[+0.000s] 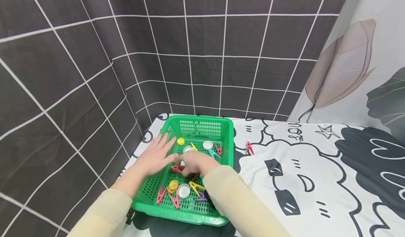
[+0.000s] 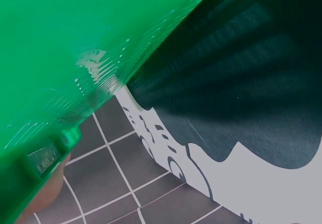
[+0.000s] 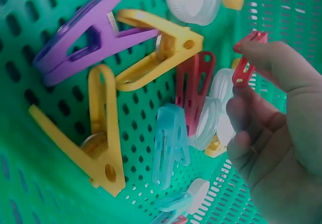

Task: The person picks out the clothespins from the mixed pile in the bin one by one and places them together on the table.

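Sleeves nearest lens. Right hand (image 1: pixel 193 161) inside basket (image 1: pixel 221 131), thumb and fingertip pinching red peg (image 3: pixel 245 65) at one end — long axis running 1 to 7 o'clock in wrist view. Left hand (image 1: pixel 154 157) spread flat on basket's 9 o'clock rim — steadying, farther from peg.

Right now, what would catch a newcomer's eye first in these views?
The bright green basket at the table's back left corner, strewn with coloured clothespins and bottle caps. The right hand reaches into it, a red clothespin pinched in its grip, while the left hand rests flat on the basket's left rim. One red pin lies outside on the cartoon tablecloth.
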Tool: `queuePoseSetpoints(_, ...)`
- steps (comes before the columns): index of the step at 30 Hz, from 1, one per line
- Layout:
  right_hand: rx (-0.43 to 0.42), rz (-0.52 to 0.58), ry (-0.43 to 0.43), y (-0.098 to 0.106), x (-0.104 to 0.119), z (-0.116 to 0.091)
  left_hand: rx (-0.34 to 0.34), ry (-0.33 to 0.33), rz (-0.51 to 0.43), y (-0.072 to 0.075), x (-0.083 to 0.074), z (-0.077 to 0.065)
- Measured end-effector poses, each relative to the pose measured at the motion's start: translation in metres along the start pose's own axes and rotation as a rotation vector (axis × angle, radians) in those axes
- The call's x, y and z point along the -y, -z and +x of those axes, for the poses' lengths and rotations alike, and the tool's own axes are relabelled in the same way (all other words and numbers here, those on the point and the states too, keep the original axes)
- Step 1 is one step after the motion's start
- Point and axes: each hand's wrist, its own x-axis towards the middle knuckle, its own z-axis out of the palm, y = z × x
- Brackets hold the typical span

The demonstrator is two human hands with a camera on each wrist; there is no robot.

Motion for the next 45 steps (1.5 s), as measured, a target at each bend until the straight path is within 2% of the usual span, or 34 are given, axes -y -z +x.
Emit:
queuePoseSetpoints(7,-0.093,0.018,-0.047,0.007,-0.007,-0.001,-0.002,0.008,-0.001,0.0,0.0,0.0)
queuePoseSetpoints(17,-0.227,-0.003,-0.191,0.018,-0.012,-0.008,0.012,0.018,0.002,0.0,0.0,-0.001)
queuePoseSetpoints(24,-0.328,0.023,-0.24,0.02,-0.019,-0.008,0.006,0.02,0.015,-0.002,0.003,-0.002)
queuePoseSetpoints(30,-0.407,0.06,-0.348,0.025,-0.025,-0.014,0.01,0.018,0.018,-0.003,0.002,0.003)
queuePoseSetpoints(35,-0.455,0.099,-0.415,0.03,-0.032,-0.016,0.014,0.024,0.012,-0.004,0.002,0.001)
queuePoseSetpoints(45,-0.521,0.132,-0.424,0.048,-0.046,-0.027,0.014,0.016,0.037,-0.003,0.0,0.001)
